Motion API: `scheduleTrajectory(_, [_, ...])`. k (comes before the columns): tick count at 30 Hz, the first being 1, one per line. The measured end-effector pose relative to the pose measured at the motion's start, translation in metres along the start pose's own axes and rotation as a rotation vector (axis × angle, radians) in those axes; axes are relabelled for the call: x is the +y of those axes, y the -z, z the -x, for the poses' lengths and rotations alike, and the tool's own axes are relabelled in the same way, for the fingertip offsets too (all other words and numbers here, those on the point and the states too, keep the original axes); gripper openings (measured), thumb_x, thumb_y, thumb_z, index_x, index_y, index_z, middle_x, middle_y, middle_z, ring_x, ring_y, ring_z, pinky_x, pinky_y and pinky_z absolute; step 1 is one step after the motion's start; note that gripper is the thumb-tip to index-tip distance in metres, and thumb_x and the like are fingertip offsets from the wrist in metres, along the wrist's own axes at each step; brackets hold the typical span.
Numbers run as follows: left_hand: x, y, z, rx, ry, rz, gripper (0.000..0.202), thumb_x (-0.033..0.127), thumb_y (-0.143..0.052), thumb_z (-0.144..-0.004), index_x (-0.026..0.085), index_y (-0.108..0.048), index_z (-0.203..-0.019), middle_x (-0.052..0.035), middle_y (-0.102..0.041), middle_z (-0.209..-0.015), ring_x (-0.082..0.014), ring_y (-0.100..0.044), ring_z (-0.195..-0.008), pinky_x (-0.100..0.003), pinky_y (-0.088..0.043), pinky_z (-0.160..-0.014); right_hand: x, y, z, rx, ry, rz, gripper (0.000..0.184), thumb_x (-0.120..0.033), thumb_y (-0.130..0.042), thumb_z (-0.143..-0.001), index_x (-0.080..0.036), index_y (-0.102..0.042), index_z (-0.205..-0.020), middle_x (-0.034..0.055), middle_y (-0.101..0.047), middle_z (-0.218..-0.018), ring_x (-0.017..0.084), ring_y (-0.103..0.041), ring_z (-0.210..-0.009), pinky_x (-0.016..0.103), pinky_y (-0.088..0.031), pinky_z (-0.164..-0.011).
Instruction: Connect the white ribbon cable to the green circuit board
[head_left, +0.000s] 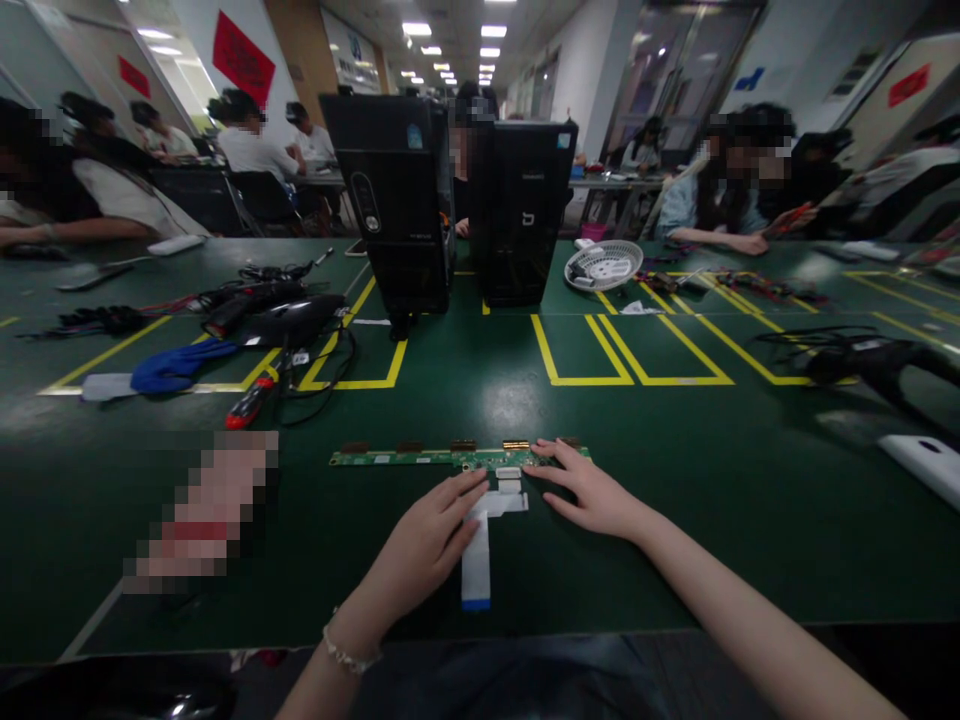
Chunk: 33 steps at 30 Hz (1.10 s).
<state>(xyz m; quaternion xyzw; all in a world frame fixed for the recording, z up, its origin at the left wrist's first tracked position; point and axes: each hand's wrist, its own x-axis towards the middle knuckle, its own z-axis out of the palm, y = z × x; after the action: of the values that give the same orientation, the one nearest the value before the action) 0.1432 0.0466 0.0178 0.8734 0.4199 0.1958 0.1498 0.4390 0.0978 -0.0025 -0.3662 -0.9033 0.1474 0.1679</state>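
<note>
A long, narrow green circuit board (397, 459) lies flat on the table, with copper-coloured tabs along its far edge. A white flat ribbon cable (475, 565) with a blue end runs from the board's connector toward me, with a fold near the top. My left hand (427, 540) has its fingers stretched out, fingertips at the board's near edge and thumb by the cable. Spread fingers of my right hand (592, 495) rest on and beside the board's right part. Neither hand visibly grips anything.
Two black computer towers (401, 210) stand ahead. A blue glove (180, 366), a red-black screwdriver (251, 402) and dark cables (262, 290) lie left. A white basket (604, 266) sits beyond, a white device (922, 465) at right. Several people work at surrounding tables.
</note>
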Motion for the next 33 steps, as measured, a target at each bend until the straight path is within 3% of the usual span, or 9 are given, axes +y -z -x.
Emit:
scheduleTrajectory(7, [-0.044,-0.004,0.053,0.265,0.221,-0.283,0.035,0.029,-0.041,-0.097,0.018,-0.060,-0.125,-0.0120,-0.060,-0.131,-0.0302,-0.057,-0.119,-0.052,-0.047,-0.099,-0.006,0.004,-0.003,0.069,0.001,-0.003,0.039,-0.024,-0.047,-0.093,-0.027,-0.055,-0.131,0.0096,-0.046,-0.141,0.026,-0.035,-0.137,0.054,-0.028,-0.113])
scheduleTrajectory(11, [-0.047,-0.007,0.056,0.271,0.276,-0.299,0.035,0.029,-0.042,-0.096,0.019,-0.059,-0.125,-0.0119,-0.060,-0.131,-0.0300,-0.055,-0.121,-0.051,-0.046,-0.100,-0.020,0.006,-0.009,0.032,0.012,-0.045,0.038,-0.026,-0.043,-0.095,-0.026,-0.056,-0.131,0.0097,-0.045,-0.142,0.024,-0.036,-0.136,0.050,-0.032,-0.112])
scheduleTrajectory(16, [-0.043,-0.006,0.047,0.244,0.295,-0.290,0.037,0.029,-0.043,-0.096,0.018,-0.056,-0.129,-0.0117,-0.058,-0.134,-0.0297,-0.052,-0.125,-0.051,-0.043,-0.103,-0.033,0.003,-0.015,-0.109,0.056,-0.032,0.045,-0.041,-0.051,-0.093,-0.031,-0.051,-0.137,0.0075,-0.027,-0.156,0.028,-0.023,-0.143,0.055,-0.020,-0.115])
scheduleTrajectory(21, [-0.045,-0.006,0.048,0.236,0.296,-0.289,0.037,0.028,-0.043,-0.096,0.019,-0.055,-0.130,-0.0115,-0.057,-0.135,-0.0289,-0.051,-0.125,-0.051,-0.041,-0.104,-0.029,0.003,-0.009,-0.173,0.035,0.013,0.050,-0.045,-0.047,-0.095,-0.033,-0.043,-0.143,0.0067,-0.026,-0.157,0.026,-0.023,-0.144,0.056,-0.016,-0.116])
scheduleTrajectory(26, [-0.044,-0.006,0.048,0.221,0.294,-0.295,0.037,0.027,-0.043,-0.097,0.017,-0.054,-0.131,-0.0123,-0.056,-0.135,-0.0288,-0.050,-0.126,-0.051,-0.041,-0.104,-0.017,0.011,0.028,-0.128,-0.060,0.064,0.054,-0.047,-0.049,-0.093,-0.035,-0.039,-0.146,0.0063,-0.025,-0.157,0.029,-0.026,-0.142,0.055,-0.023,-0.114])
scheduleTrajectory(33, [-0.043,-0.005,0.047,0.227,0.308,-0.293,0.037,0.030,-0.043,-0.097,0.018,-0.054,-0.131,-0.0123,-0.056,-0.134,-0.0300,-0.051,-0.125,-0.052,-0.042,-0.103,0.038,0.026,0.135,0.093,-0.410,0.306,0.054,-0.055,-0.039,-0.093,-0.031,-0.048,-0.141,0.0107,-0.035,-0.151,0.032,-0.040,-0.134,0.056,-0.038,-0.106])
